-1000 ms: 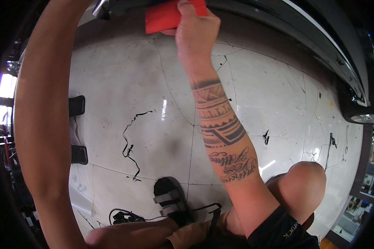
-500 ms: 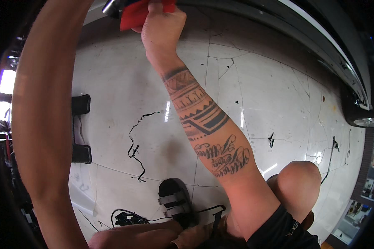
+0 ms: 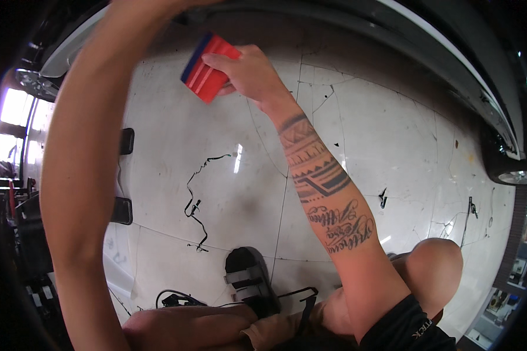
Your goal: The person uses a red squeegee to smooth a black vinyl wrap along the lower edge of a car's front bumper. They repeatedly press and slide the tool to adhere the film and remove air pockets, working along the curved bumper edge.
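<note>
My right hand (image 3: pixel 249 73) is closed on a flat red squeegee (image 3: pixel 208 79) with a dark blue edge strip. The thumb lies across its upper face and the fingers are behind it. The squeegee is tilted and held apart from the dark vehicle body panel (image 3: pixel 263 23) at the top. My left forearm (image 3: pixel 82 175) rises along the left side and bends over the top edge. The left hand lies beyond that edge, so its fingers and anything in them are hidden.
The vehicle's sill (image 3: pixel 468 70) curves down the right side to a wheel (image 3: pixel 515 175). Another wheel (image 3: pixel 36 83) shows at upper left. Thin black scraps (image 3: pixel 188 202) lie on the cracked white tiled floor (image 3: pixel 246 222). A dark piece with two pads (image 3: pixel 123 210) stands beside my left arm.
My right hand has drawn the squeegee down from the top edge, so more of it shows. The left forearm has shifted right, and the shiny cylindrical thing near the squeegee has left view.
</note>
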`<move>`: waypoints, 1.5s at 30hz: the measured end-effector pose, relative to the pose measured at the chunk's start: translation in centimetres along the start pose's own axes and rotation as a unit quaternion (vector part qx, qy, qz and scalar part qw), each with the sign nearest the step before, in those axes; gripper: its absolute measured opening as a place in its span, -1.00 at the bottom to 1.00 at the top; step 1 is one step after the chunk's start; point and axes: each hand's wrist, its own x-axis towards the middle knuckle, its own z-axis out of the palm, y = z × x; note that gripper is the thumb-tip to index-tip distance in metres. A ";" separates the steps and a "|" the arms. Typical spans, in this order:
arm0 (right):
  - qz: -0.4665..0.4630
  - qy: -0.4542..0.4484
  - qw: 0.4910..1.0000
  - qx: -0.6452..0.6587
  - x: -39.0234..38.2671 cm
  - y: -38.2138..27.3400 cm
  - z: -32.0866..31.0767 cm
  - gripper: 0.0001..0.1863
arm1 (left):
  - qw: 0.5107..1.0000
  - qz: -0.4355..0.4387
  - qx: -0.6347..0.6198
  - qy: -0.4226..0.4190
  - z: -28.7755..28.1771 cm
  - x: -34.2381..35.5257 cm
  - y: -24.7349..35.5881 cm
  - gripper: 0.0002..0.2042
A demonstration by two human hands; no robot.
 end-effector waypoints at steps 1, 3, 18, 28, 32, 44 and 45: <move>0.010 0.018 1.000 -0.001 -0.9 0.0 -0.7 -0.58 | 0.999 -0.034 0.019 0.027 -1.4 -0.9 1.3 -0.70; 0.009 -0.004 0.999 0.033 -0.7 -0.6 2.2 -0.58 | 0.993 -0.110 0.011 -0.041 -6.7 -3.4 -1.6 -0.67; 0.044 0.071 0.996 0.028 -3.6 -0.8 -1.5 -0.58 | 0.981 -0.188 -0.027 0.041 0.2 -4.7 -6.9 -0.90; -0.090 0.173 0.972 0.132 -2.1 -3.8 -1.6 -0.70 | 0.987 -0.119 -0.076 -0.080 -1.0 -4.5 -7.9 -0.89; -0.097 0.189 0.955 0.205 -1.1 -5.0 0.1 -0.71 | 0.975 -0.155 -0.080 -0.140 -3.5 -4.9 -8.3 -0.88; -0.149 0.190 0.934 0.262 2.9 -2.6 1.9 -0.76 | 0.979 -0.168 -0.066 -0.094 -2.8 -5.7 -7.9 -0.91; -0.151 0.195 0.933 0.263 3.3 -2.4 2.0 -0.76 | 0.983 -0.158 -0.056 -0.075 -2.5 -5.5 -7.7 -0.91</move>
